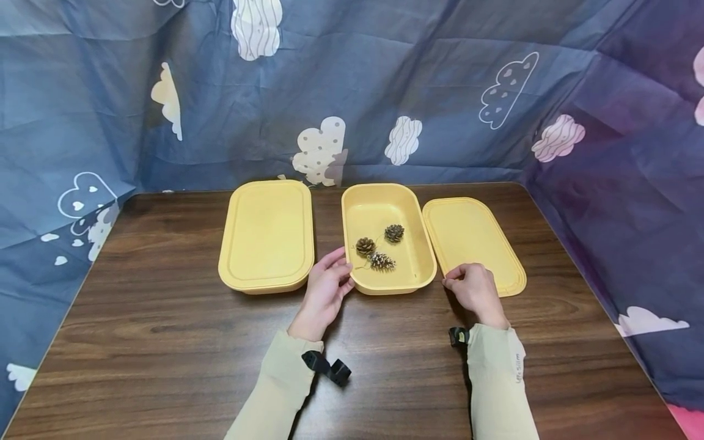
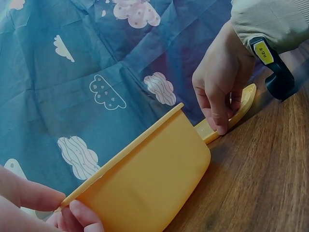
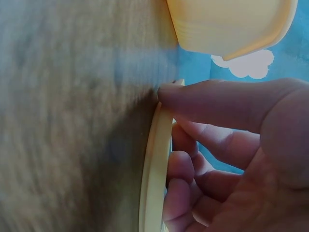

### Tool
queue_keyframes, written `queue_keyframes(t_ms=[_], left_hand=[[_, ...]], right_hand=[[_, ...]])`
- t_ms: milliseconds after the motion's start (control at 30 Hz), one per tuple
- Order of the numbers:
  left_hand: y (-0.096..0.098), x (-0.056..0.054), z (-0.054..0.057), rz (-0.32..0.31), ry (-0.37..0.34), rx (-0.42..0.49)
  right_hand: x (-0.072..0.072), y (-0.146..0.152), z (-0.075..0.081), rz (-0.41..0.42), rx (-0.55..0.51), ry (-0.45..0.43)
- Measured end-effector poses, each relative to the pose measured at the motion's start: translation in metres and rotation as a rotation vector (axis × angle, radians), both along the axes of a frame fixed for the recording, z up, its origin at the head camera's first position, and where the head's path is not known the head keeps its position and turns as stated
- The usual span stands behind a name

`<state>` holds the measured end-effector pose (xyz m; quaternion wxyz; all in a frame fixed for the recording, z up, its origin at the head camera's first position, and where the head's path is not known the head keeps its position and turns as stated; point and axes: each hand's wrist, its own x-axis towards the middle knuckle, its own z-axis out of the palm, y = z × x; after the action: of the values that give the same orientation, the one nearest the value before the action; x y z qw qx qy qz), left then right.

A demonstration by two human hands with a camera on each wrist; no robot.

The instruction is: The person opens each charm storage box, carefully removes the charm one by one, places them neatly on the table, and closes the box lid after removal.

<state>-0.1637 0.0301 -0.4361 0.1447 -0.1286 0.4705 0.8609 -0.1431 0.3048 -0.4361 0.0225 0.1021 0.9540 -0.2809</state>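
Observation:
My left hand [image 1: 323,292] pinches the left rim of an open yellow plastic container [image 1: 376,209], thumb above and fingertips below in the left wrist view. Inside lie a brown pinecone [image 1: 365,246], a second pinecone [image 1: 394,233] behind it to the right, and a white-tipped pinecone [image 1: 381,262] in front. To the right of the container a flat yellow lid [image 1: 466,229] lies on the table. My right hand [image 1: 475,289] pinches this lid's near left edge between thumb and curled fingers, as the right wrist view shows close up.
A second yellow container with its lid on [image 1: 267,233] stands to the left of the open one. All rest on a dark wood-grain table [image 1: 165,342]. A blue cloth with cloud prints [image 1: 374,79] hangs along the back and sides.

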Motion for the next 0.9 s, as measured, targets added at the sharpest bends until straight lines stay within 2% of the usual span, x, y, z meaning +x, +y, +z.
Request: queue_keyframes(t_ms=[400,900], left_hand=[[-0.0011,-0.0018,-0.0013,0.001,-0.008,0.0],[0.0005,0.0006,0.0021,0.005,0.026,-0.089]], right_hand=[[-0.0001,-0.0015,0.0019,0.005,0.009,-0.002],[0.0013,-0.0025,0.0058,0.028,0.015,-0.034]])
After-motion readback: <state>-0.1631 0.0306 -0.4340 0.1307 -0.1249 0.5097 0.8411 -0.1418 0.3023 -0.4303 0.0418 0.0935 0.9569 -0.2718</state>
